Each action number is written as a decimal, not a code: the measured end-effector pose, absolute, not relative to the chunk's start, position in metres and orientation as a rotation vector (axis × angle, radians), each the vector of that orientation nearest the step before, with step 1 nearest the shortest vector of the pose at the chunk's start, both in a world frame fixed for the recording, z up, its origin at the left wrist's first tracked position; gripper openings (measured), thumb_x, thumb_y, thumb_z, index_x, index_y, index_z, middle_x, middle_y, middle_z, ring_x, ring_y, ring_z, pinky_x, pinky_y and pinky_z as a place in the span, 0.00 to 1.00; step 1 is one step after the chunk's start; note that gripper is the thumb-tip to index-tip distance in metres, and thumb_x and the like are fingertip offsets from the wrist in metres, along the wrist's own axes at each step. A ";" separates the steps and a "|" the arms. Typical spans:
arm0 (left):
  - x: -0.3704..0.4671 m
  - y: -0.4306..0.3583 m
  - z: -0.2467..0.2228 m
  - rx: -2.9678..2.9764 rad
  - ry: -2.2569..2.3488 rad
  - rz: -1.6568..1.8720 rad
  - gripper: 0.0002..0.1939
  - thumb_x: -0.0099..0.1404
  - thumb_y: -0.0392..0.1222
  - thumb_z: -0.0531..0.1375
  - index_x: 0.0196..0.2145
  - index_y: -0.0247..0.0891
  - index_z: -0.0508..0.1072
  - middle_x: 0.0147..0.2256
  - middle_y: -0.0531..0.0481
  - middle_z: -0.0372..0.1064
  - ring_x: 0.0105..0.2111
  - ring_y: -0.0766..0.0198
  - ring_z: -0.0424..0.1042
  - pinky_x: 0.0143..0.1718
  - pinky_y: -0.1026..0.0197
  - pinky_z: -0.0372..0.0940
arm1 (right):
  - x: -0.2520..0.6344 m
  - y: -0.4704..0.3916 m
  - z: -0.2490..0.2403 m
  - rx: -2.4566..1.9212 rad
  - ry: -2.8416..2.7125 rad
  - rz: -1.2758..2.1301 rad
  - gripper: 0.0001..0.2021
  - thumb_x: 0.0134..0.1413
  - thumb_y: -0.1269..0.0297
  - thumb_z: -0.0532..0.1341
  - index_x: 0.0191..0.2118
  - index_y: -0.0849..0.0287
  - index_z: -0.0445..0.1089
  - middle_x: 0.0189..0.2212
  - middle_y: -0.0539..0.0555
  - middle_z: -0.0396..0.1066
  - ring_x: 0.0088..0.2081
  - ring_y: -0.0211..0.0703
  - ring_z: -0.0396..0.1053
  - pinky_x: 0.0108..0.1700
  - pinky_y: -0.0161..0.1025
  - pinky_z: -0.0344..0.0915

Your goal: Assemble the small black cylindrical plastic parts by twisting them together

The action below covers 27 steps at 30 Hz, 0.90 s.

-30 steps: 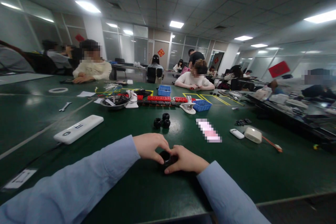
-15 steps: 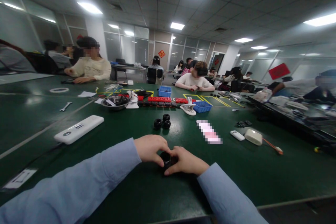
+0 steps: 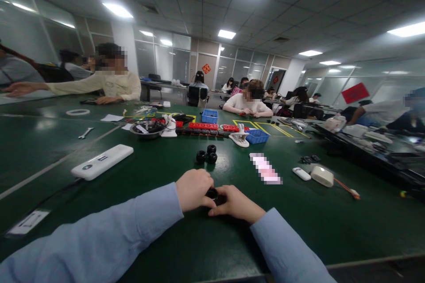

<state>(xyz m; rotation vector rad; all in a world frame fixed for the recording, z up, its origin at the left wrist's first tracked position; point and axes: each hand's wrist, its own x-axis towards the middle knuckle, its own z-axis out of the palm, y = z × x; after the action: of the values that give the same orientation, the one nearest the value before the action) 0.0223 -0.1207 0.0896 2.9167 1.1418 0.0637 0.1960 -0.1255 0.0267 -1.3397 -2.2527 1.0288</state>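
Observation:
Between my two hands is a small black round part (image 3: 211, 193), low over the green table (image 3: 159, 247). My left hand (image 3: 195, 190) is closed on it from the left, thumb in front. From the right, my right hand (image 3: 234, 202) curls its thumb and fingers round the same part; its lower side is dark and partly hidden by the fingers. Just beyond my hands, several black wheel-like parts (image 3: 211, 158) sit in a close cluster. A pixelated pink card-like thing (image 3: 265, 168) lies to their right.
A white power strip (image 3: 102, 162) and a wrench (image 3: 86, 133) lie left. Further back are a metal bowl (image 3: 148, 129), red blocks (image 3: 203, 126), a white clamp (image 3: 239, 136) and blue baskets (image 3: 257, 136). Right stands a white box (image 3: 322, 176). People sit across the table.
My left hand has turned slightly and covers more of the black part. The view has shifted a little. At the far left, a person has stretched an arm out to the left.

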 end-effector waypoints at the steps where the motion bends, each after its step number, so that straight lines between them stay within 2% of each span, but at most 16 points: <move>1: 0.024 -0.123 0.090 2.925 1.180 0.054 0.23 0.53 0.56 0.62 0.35 0.32 0.74 0.34 0.43 0.71 0.37 0.53 0.69 0.35 0.57 0.63 | 0.196 -0.126 0.027 -1.340 -2.243 1.032 0.16 0.37 0.58 0.68 0.34 0.61 0.72 0.24 0.47 0.67 0.27 0.37 0.62 0.28 0.31 0.54; 7: 0.030 -0.128 0.088 2.993 1.312 0.103 0.25 0.53 0.60 0.60 0.30 0.30 0.73 0.30 0.42 0.70 0.34 0.53 0.69 0.32 0.58 0.62 | 0.195 -0.124 0.024 -1.317 -2.223 1.035 0.13 0.37 0.60 0.68 0.31 0.61 0.71 0.25 0.47 0.67 0.28 0.37 0.62 0.28 0.31 0.55; 17: 0.026 -0.120 0.085 3.044 1.314 0.141 0.33 0.51 0.70 0.53 0.26 0.32 0.74 0.27 0.42 0.71 0.30 0.53 0.70 0.29 0.57 0.61 | 0.197 -0.124 0.025 -1.312 -2.203 1.103 0.14 0.39 0.60 0.67 0.34 0.60 0.71 0.26 0.47 0.69 0.28 0.38 0.64 0.28 0.31 0.55; 22: 0.015 -0.108 0.090 3.002 1.043 0.248 0.23 0.57 0.61 0.55 0.36 0.38 0.76 0.33 0.47 0.73 0.36 0.57 0.69 0.34 0.61 0.61 | 0.198 -0.124 0.028 -1.272 -2.243 1.059 0.13 0.38 0.60 0.68 0.34 0.59 0.72 0.26 0.46 0.69 0.29 0.39 0.66 0.29 0.32 0.56; 25: 0.010 -0.100 0.092 2.963 0.766 0.123 0.16 0.57 0.53 0.60 0.40 0.44 0.75 0.37 0.51 0.73 0.39 0.60 0.69 0.38 0.64 0.61 | 0.199 -0.124 0.027 -1.233 -2.290 1.081 0.16 0.38 0.58 0.68 0.35 0.58 0.73 0.26 0.47 0.70 0.29 0.39 0.66 0.29 0.32 0.57; 27: 0.008 -0.098 0.094 2.931 0.679 0.024 0.16 0.56 0.49 0.62 0.43 0.47 0.74 0.38 0.53 0.73 0.40 0.61 0.69 0.39 0.65 0.61 | 0.200 -0.124 0.026 -1.226 -2.329 1.061 0.17 0.37 0.55 0.68 0.35 0.59 0.73 0.25 0.47 0.69 0.28 0.38 0.66 0.29 0.32 0.57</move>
<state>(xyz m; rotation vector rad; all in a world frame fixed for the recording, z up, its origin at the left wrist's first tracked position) 0.0078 -0.0978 0.0941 2.9309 0.6788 0.0242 0.1999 -0.1240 0.0263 -1.2257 -2.3290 1.0607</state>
